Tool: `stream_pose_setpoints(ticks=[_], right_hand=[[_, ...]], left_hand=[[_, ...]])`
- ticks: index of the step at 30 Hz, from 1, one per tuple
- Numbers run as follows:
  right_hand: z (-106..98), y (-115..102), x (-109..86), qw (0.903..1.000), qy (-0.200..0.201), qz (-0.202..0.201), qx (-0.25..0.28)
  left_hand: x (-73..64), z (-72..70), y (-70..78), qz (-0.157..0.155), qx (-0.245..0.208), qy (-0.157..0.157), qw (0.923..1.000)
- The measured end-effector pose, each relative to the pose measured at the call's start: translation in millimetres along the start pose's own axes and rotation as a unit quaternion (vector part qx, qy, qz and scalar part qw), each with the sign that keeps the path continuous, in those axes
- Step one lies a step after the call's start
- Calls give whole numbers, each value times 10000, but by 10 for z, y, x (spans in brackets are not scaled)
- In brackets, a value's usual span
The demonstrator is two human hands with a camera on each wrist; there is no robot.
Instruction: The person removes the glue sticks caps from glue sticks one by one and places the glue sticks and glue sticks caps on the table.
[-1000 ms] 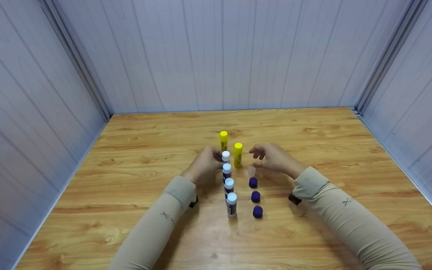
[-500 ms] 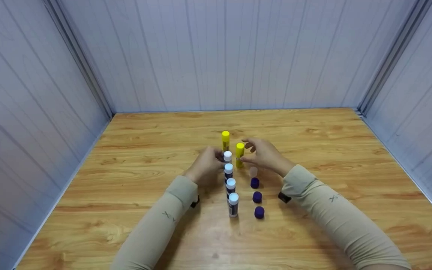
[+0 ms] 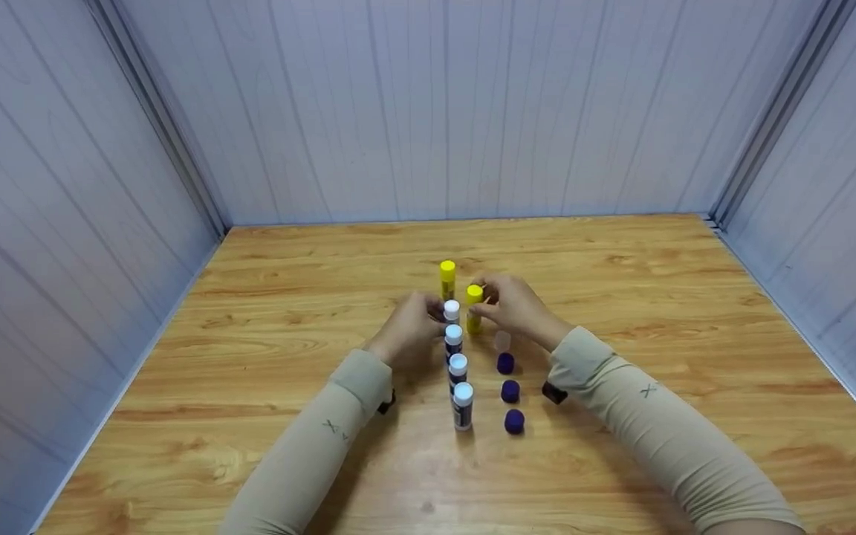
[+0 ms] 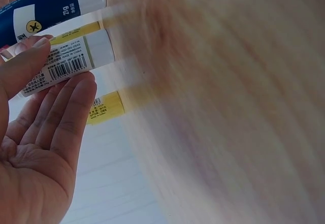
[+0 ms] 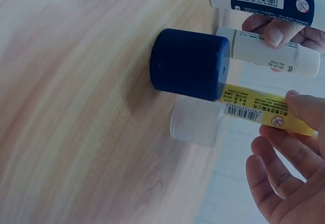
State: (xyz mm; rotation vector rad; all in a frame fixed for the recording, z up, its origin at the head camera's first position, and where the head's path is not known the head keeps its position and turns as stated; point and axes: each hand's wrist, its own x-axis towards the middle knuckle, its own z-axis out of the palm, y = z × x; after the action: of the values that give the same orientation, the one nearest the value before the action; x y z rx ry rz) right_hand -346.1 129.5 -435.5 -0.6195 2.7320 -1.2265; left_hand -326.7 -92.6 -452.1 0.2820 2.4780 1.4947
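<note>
My left hand pinches a white-labelled glue stick between thumb and fingers; it stands upright on the table. With thumb and fingers, my right hand grips the upper part of a yellow glue stick, also upright. Another yellow glue stick stands just behind. In front of the held white one, several navy glue sticks with white tops form a row towards me. To their right lie several dark blue caps, with a clear cap at the far end.
The wooden table is bounded by a pale panelled back wall and side walls. Bare wood shows to the left and right of both forearms. The rows of sticks and caps stand between the forearms.
My right hand has moved left from beside the clear cap and has taken hold of the nearer yellow glue stick. My left hand has stayed on the white-labelled stick.
</note>
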Motion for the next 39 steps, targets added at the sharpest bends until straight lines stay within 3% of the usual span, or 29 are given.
stream_pose_setpoints(ticks=[8,13,21,27,33,39], right_hand=[[-6,-8,8,10000,8,33,64],[2,-7,1,10000,23,-25,50],[8,13,-11,9999,39,-94,14],[3,14,-28,9999,63,-123,-92],[22,39,-72,9997,51,-133,-208],[-11,43,-117,9995,151,-154,-224]], left_hand=[[8,11,-15,164,278,-44,9995],[11,0,-38,237,170,-62,9996],[2,-24,-35,107,15,-116,9999],[6,-40,-37,238,5,-142,9996],[-13,-109,-42,642,234,-65,9976],[-106,-230,-9,455,441,88,9980]])
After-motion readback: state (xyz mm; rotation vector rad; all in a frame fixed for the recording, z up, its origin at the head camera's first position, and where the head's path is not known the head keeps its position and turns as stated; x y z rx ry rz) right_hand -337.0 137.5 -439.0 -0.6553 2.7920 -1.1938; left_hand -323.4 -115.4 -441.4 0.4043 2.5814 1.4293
